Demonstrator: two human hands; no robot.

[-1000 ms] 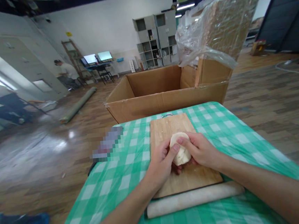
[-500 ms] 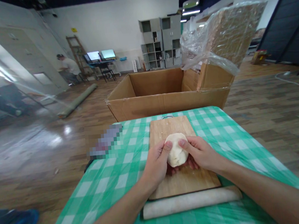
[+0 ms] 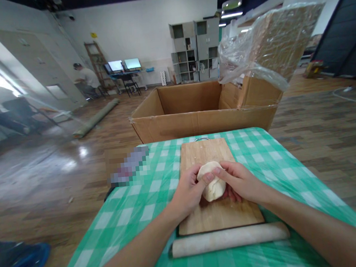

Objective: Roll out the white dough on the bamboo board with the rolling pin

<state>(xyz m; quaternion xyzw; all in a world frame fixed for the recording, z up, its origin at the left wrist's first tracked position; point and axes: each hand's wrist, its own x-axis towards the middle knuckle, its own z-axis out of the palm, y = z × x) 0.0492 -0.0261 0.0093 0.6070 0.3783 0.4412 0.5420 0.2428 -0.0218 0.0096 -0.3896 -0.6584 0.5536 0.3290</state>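
A pale, rounded piece of dough [image 3: 214,189] is held between both hands over a wooden cutting board [image 3: 206,149]. My left hand [image 3: 192,187] grips its left side, the thumb pressed on the front face. From the right, my right hand [image 3: 238,180] holds it, with the thumb near the left thumb and the other fingers curled behind and below. The fingers hide part of the dough's sides and back. Along the board's near edge lies a whitish rolling pin [image 3: 229,239], touched by neither hand.
A green-and-white checked cloth [image 3: 135,220] covers the table. At its left edge lies a blurred-out flat object [image 3: 131,166]. Beyond the table stands a large open cardboard box [image 3: 202,123] with a plastic-wrapped piece at its right. Two people sit far off at the left.
My left thumb has moved right across the dough's face and now nearly meets the right thumb. The dough has tilted slightly. The whole view has shifted a little.
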